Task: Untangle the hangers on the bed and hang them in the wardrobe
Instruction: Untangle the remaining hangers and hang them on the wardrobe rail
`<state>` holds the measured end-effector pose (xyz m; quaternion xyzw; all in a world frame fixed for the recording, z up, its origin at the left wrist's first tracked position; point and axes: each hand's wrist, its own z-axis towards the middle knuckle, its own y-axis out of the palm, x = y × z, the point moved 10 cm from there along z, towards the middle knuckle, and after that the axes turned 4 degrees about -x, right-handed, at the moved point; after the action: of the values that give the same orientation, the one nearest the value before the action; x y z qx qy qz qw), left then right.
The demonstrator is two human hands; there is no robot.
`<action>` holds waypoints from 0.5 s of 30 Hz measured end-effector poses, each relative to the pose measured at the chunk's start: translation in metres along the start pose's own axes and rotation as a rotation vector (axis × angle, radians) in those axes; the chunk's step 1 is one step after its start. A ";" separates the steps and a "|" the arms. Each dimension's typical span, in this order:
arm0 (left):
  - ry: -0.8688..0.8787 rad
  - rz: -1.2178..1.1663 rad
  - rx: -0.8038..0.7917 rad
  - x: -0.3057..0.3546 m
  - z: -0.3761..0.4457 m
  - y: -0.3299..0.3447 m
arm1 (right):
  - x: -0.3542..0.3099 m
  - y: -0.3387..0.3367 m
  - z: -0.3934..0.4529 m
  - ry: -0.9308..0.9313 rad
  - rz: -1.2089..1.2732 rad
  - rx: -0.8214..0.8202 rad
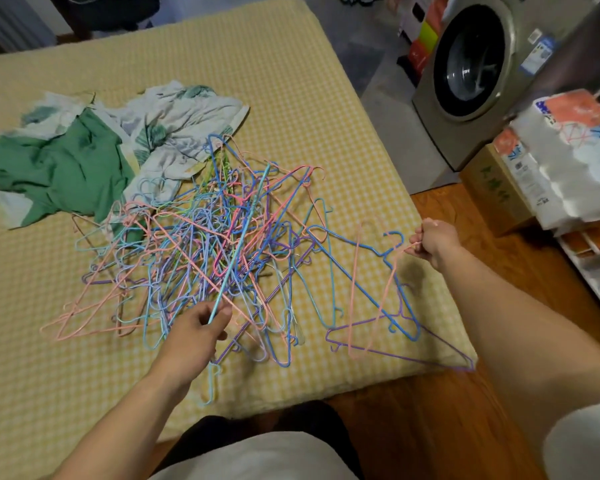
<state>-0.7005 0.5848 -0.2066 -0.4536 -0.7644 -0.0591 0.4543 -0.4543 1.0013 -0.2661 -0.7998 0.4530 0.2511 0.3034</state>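
A tangled heap of thin wire hangers (pixel 201 244) in pink, blue, purple and teal lies on the yellow checked bed (pixel 257 81). My left hand (pixel 198 334) grips the lower end of a light-blue hanger (pixel 246 230) that slants up out of the heap. My right hand (pixel 433 242) pinches the hooks of a pink hanger (pixel 378 306) and a blue hanger (pixel 361 265), held out over the bed's right corner. A purple hanger (pixel 413 355) lies under them at the bed's edge. No wardrobe is in view.
Crumpled green and leaf-printed cloth (pixel 84 157) lies on the bed behind the heap. A front-loading washing machine (pixel 471 64) stands at the right, with a cardboard box (pixel 492 192) and wrapped packages (pixel 568 161) beside it. Wooden floor (pixel 447 427) runs along the bed's right side.
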 end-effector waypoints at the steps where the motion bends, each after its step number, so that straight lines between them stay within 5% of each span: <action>1: 0.003 0.001 0.003 0.000 0.000 -0.001 | -0.004 0.007 -0.007 -0.024 0.030 0.007; 7: 0.111 0.082 -0.072 0.020 0.000 0.014 | -0.024 0.031 -0.071 -0.195 0.173 0.084; 15: 0.338 0.351 -0.481 0.051 -0.026 0.066 | 0.029 0.023 -0.186 -0.276 0.198 0.451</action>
<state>-0.6433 0.6425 -0.1744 -0.6561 -0.5528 -0.2328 0.4580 -0.4371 0.8427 -0.1638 -0.6222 0.5276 0.2790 0.5066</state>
